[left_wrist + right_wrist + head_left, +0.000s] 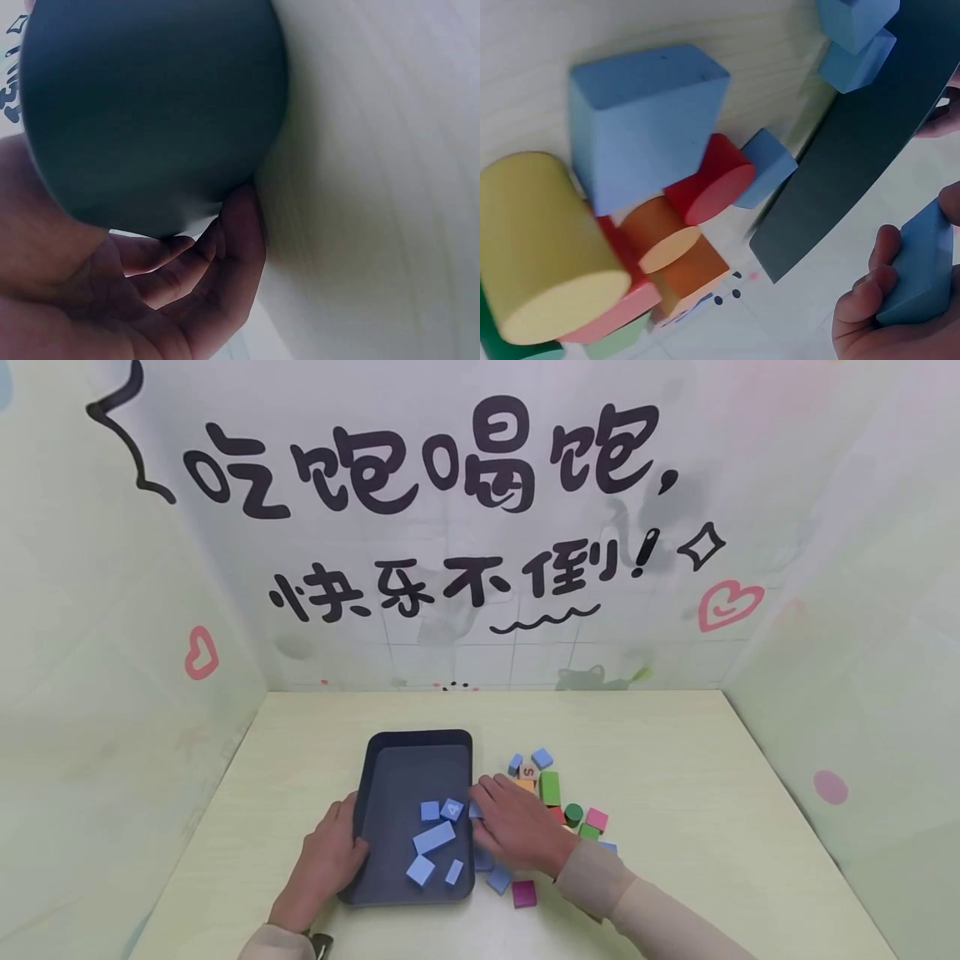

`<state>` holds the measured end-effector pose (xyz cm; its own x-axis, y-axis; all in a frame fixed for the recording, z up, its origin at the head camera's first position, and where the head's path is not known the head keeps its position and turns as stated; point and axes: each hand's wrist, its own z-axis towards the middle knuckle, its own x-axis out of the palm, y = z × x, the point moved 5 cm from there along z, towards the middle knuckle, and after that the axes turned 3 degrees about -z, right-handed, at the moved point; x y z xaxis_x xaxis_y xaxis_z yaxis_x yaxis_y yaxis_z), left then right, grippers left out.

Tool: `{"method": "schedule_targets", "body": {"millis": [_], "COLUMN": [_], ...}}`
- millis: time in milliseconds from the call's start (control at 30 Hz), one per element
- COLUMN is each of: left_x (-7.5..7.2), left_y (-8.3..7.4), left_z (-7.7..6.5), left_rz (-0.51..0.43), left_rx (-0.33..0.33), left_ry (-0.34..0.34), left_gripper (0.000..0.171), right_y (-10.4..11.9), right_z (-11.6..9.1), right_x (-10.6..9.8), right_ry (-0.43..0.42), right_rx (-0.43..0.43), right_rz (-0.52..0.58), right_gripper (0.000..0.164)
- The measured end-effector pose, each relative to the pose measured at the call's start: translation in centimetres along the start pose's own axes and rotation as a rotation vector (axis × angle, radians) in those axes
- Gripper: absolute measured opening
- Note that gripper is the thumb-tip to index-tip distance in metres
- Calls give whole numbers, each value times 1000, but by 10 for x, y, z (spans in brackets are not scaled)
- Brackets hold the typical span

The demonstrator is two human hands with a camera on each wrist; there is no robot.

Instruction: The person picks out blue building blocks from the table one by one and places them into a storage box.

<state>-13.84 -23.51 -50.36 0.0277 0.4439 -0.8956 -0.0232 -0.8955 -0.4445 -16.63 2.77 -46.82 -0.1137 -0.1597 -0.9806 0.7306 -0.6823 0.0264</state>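
A dark grey rectangular tray (390, 777) lies on the table with several blue blocks inside, among them a longer blue block (434, 838) and a cube marked 4 (452, 810). My left hand (322, 860) grips the tray's left side, thumb at the rim; in the left wrist view its fingers (240, 240) curl against the tray's outer wall. By the right rim, my right hand (521, 825) pinches a blue block (919, 262) between thumb and fingers. The right hand partly hides that block in the head view.
Right of the tray lies a loose pile: a green block (550, 788), a green cylinder (573, 814), a pink block (597, 819), a yellow cylinder (551, 247) and a large blue block (649, 135). A purple block (524, 893) sits nearer. Printed walls enclose the table.
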Motion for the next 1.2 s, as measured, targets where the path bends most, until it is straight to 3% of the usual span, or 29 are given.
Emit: {"method": "schedule_targets", "body": {"millis": [200, 733, 1200], "left_x": [0, 1, 4], "left_y": [1, 2, 4], "left_z": [-1, 1, 3], "left_rz": [4, -1, -8], "left_rx": [-1, 10, 0], "left_ry": [-6, 0, 7], "left_gripper": [65, 66, 65], "right_y": [10, 55, 81], "right_z": [18, 66, 89], "right_x": [-2, 1, 17], "right_ry": [-15, -65, 85], "right_rx": [-19, -218, -334], "right_rz": [22, -116, -275], "right_gripper": [28, 29, 30]}}
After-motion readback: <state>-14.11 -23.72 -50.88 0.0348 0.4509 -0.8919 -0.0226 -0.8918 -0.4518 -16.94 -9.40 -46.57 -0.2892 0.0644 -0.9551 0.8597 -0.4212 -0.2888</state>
